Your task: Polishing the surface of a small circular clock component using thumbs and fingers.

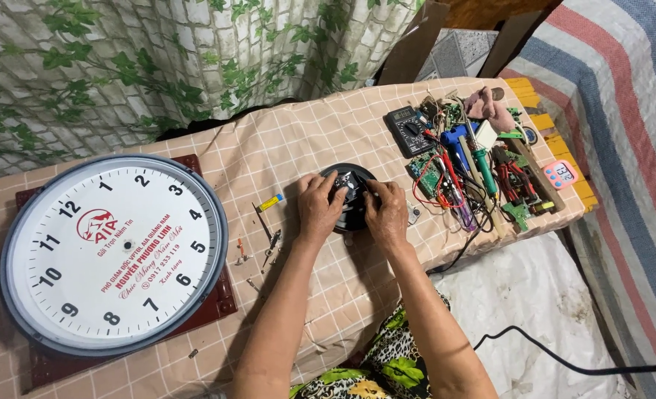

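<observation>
Both my hands are on one round black part (pixel 351 193) that lies near the middle of the bench (pixel 283 140), on its checked cloth. My left hand (pixel 318 207) curls over the part's left side, fingers bent onto its top; my right hand (pixel 388 212) curls over its right side, fingertips pressed at the shiny centre. Each hand is closed around the part's rim, so I grip it from two sides at once.

To my left lies one big wall clock (pixel 113 255), face up, white dial in a grey rim, resting on one dark red board (pixel 221 295). Between the clock and my left hand I count one small yellow-and-blue piece (pixel 271 202), one thin dark tool (pixel 263 222), and a few loose screws (pixel 242 253), too small to count surely.

To my right stands one black multimeter (pixel 410 130), one green-handled soldering iron (pixel 483 164), and a tangle of red wires (pixel 446 181) and green boards. One small pink digital clock (pixel 562 174) sits at the bench's far right edge. One black cable (pixel 557 358) runs across the white sheet below.
</observation>
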